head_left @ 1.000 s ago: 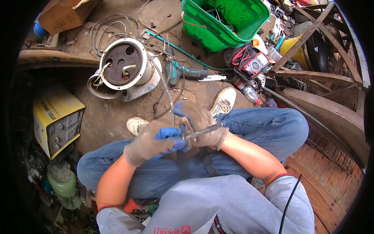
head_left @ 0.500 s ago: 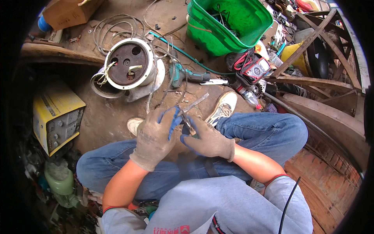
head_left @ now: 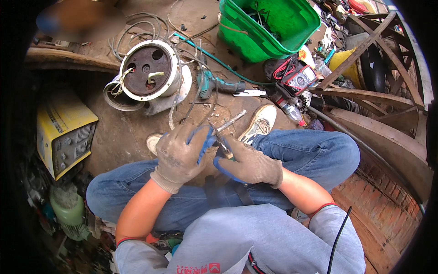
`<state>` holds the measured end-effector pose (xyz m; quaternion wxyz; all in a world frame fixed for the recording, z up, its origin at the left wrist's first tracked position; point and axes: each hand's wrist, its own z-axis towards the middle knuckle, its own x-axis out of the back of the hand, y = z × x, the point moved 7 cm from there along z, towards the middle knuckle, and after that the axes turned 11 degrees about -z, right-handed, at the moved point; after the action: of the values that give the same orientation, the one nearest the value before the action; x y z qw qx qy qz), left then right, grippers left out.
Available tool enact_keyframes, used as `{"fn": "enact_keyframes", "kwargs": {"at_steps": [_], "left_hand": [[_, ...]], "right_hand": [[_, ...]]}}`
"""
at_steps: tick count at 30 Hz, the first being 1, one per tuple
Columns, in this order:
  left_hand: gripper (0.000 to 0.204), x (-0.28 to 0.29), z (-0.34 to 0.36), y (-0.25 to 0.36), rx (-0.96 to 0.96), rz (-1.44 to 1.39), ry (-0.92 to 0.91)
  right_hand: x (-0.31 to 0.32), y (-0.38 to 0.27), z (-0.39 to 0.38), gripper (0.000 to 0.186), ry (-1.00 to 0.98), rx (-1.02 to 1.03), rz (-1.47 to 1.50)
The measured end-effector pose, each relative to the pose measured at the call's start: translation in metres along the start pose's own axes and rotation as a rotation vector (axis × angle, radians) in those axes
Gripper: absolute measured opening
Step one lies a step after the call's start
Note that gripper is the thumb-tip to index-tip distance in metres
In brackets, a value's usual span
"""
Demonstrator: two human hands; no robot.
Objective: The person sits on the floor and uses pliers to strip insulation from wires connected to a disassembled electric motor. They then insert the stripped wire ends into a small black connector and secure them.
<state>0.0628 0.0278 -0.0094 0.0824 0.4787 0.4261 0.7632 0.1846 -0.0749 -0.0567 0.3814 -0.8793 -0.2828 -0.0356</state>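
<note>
Both hands wear grey-beige work gloves with blue palms and meet in front of my lap. My left hand (head_left: 179, 148) is closed around a grey cable (head_left: 232, 119), whose cut-looking end sticks out toward the right shoe. In my right hand (head_left: 252, 165) is a slim dark metal hand tool (head_left: 220, 139), pressed against the cable close to the left fingers. The tool's exact kind is unclear, since the glove covers most of its handle. Beyond the hands stands a round motor housing (head_left: 148, 68) with a rusty brown end face; pale wires come out of its holes.
A teal cordless drill (head_left: 214, 85) lies right of the housing. Farther back are a green plastic bin (head_left: 255, 50) and a red-and-grey multimeter (head_left: 299, 80). At left sits a yellow welding machine (head_left: 66, 132); a metal frame (head_left: 378, 50) stands at right. Loose cables cover the ground.
Both hands keep their hold with only slight shifts. The right hand sits a little farther right, and the cable end's angle has changed slightly.
</note>
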Motion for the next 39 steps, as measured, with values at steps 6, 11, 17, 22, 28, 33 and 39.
{"fn": "enact_keyframes", "kwargs": {"at_steps": [6, 11, 17, 22, 28, 33, 39], "left_hand": [[0.031, -0.003, 0.005, -0.006, 0.129, -0.363, -0.048], [0.034, 0.0, -0.006, 0.0, 0.21, -0.766, -0.198], [0.037, -0.032, -0.034, -0.02, 0.717, -1.339, -0.367], [0.043, -0.036, -0.039, -0.019, 0.907, -1.52, -0.486], [0.028, -0.014, -0.013, -0.024, 0.834, -1.185, -0.412], [0.03, 0.0, -0.001, -0.027, 0.579, -0.679, -0.272], [0.033, -0.004, -0.001, 0.0, 0.111, -0.007, -0.023]], "right_hand": [[0.002, 0.006, 0.01, 0.062, 0.391, 0.247, -0.221], [0.029, -0.013, 0.019, 0.063, 0.85, 0.814, -0.334], [0.042, -0.035, 0.019, 0.068, 1.017, 0.983, -0.485], [0.038, -0.034, 0.019, 0.066, 0.99, 0.956, -0.509], [0.02, -0.008, 0.025, 0.061, 0.683, 0.619, -0.305], [0.003, 0.005, 0.018, 0.054, 0.374, 0.208, -0.213], [-0.011, 0.015, 0.019, 0.054, -0.008, -0.136, 0.003]]}}
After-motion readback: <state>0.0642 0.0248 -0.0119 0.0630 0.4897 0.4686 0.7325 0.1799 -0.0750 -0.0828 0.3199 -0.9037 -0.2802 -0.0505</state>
